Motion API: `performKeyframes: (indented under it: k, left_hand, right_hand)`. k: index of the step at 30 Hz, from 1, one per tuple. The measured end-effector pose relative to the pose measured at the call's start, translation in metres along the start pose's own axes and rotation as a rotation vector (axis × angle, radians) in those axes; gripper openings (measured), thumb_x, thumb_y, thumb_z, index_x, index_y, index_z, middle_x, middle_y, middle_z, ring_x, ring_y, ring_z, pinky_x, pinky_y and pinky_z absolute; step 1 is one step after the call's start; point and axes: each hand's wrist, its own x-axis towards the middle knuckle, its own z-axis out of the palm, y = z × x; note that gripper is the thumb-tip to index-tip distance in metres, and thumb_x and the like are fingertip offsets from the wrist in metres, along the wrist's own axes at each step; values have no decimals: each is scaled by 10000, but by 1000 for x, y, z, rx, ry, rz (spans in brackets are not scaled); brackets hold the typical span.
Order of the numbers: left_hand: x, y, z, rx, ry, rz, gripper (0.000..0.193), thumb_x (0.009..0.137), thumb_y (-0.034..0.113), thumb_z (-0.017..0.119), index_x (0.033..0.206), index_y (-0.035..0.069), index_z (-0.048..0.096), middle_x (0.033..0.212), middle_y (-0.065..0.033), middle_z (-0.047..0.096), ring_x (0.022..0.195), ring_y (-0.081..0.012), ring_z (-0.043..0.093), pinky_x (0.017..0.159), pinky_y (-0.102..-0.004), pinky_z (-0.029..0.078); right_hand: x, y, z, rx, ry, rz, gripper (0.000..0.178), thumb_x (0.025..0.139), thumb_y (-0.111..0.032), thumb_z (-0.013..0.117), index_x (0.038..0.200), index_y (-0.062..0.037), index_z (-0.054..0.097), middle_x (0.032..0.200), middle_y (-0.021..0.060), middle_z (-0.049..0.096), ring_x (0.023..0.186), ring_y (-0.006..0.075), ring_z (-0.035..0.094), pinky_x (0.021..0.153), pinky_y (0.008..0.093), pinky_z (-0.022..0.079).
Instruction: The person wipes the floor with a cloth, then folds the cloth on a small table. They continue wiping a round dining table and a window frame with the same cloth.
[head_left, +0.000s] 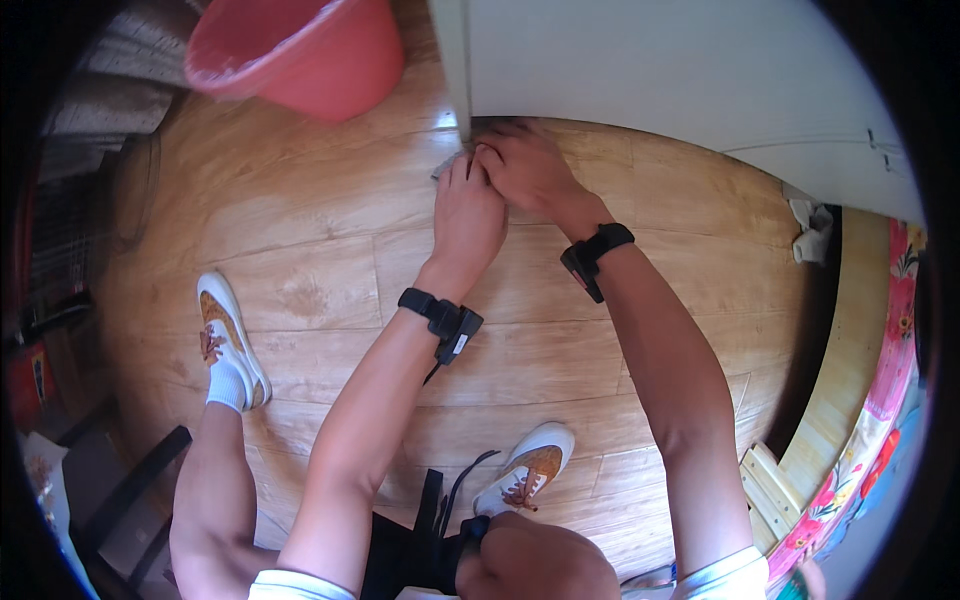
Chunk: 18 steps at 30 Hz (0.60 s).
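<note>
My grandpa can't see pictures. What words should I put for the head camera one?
A person's bare-handed left grip and right grip meet at the lower edge of a pale panel, with a small grey thing beside the left one. Beneath them is a wood-patterned floor; a pinkish-red bucket is at the upper left.

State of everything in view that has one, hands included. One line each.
Left hand: at the panel's lower corner, against the right hand; grip unclear.
Right hand: beside it, fingertips partly hidden; grip unclear.
Small grey piece, perhaps cloth: mostly hidden by the left hand.
Large white flat panel: upright.
Pink round bucket: upright, partly out of frame.
Black wristbands: fastened, one per wrist.
White-and-brown sneakers: worn.
</note>
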Motion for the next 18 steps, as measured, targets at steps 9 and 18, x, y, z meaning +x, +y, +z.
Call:
performKeyframes:
  k: [9, 18]
  left_hand:
    - [-52, 9, -14, -321, -60, -313, 456, 897, 116, 669, 1310, -37, 553, 1146, -217, 625, 1035, -409, 624, 844, -496, 571]
    - [-43, -12, -13, -615, -1, -731, 443, 921, 227, 683, 1250, -57, 598, 1193, -279, 676, 1079, -482, 656, 891, -531, 546]
  right_hand:
    - [-29, -35, 2, 543, -115, 207, 276, 953, -222, 658, 1077, 12, 734, 1067, 222, 718, 1085, 398, 622, 971, 444, 490]
    - [-104, -62, 32, 253, 201, 433, 618, 829, -45, 775, 1405, -70, 555, 1224, 202, 633, 1158, 436, 611, 975, 455, 517]
